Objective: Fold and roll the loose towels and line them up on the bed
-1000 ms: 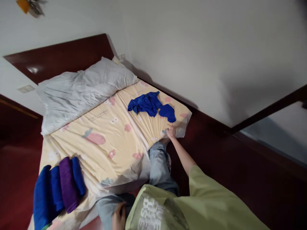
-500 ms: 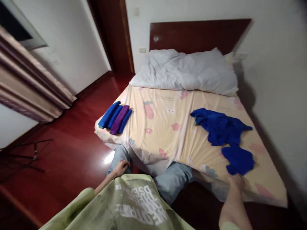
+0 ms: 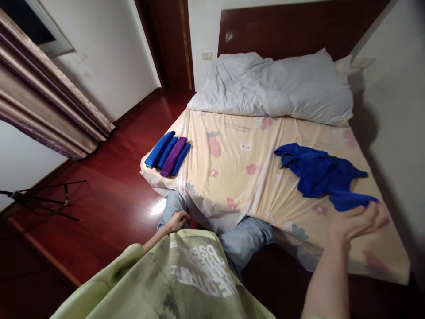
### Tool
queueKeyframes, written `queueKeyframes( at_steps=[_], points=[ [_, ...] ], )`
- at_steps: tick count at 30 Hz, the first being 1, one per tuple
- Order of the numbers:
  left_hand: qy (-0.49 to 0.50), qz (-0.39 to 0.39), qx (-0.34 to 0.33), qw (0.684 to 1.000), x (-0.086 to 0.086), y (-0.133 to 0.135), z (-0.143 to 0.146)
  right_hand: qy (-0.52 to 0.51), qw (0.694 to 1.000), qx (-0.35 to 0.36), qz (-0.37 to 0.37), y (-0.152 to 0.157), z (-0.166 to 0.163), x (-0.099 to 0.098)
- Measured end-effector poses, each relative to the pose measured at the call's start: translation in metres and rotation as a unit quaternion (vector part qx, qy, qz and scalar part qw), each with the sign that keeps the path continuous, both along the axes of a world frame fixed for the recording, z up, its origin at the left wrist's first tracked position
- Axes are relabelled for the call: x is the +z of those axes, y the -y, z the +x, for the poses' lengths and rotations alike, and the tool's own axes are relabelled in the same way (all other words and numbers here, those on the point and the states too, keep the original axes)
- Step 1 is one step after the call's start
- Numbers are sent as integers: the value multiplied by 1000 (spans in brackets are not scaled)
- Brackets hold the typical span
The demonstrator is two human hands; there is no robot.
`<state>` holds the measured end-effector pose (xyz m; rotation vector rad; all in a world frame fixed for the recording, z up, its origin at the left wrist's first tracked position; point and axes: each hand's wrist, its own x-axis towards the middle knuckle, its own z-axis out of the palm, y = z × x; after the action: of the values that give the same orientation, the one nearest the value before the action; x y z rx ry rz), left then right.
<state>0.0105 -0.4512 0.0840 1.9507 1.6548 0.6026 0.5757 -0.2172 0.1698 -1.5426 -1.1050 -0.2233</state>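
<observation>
My right hand (image 3: 360, 221) is over the right part of the bed, its fingers curled at the edge of a blue towel (image 3: 348, 199). The towel narrows toward the fingertips, and the hand hides part of its lower edge. Beyond it lies a crumpled heap of blue cloth (image 3: 318, 173) that touches this towel. My left hand (image 3: 179, 220) rests on my left thigh with its fingers loosely curled and nothing visible in them. On the bed's left side, several rolled towels lie side by side: blue ones (image 3: 160, 149) and a purple one (image 3: 174, 156).
A patterned yellow sheet (image 3: 229, 159) covers the bed in front of me. A grey-white quilt (image 3: 272, 88) lies bunched at the dark headboard (image 3: 282, 29). Black stand legs (image 3: 49, 199) are on the red floor (image 3: 109, 177) at left, near a curtain (image 3: 49, 93).
My right hand has moved forward and to the right, shifting the near blue towel up against the heap and folding it smaller. My left hand stays on the thigh. The view has tilted down slightly.
</observation>
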Motion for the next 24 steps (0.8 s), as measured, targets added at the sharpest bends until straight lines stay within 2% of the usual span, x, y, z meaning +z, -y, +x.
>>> queueKeyframes(
  at_steps=[2,6,10,14,17,19,21,24],
  points=[
    [25,-6,9,1000,1,-2,1,82,995,48,3,-8,-42,15],
    [93,43,1,995,9,-16,5,126,983,136,4,2,-151,34],
    [190,90,57,976,38,-48,19,85,969,230,25,44,-263,42],
    [270,135,113,947,71,-83,32,-1,951,309,12,93,-354,37],
    [269,154,86,947,83,-96,31,-71,925,374,13,125,-403,27],
    [238,161,66,956,82,-96,24,-93,908,409,3,140,-425,20],
    [205,160,84,962,74,-92,13,-98,891,443,-16,148,-440,15],
    [169,131,138,967,53,-79,-10,-106,866,486,-52,153,-450,12]
  ],
)
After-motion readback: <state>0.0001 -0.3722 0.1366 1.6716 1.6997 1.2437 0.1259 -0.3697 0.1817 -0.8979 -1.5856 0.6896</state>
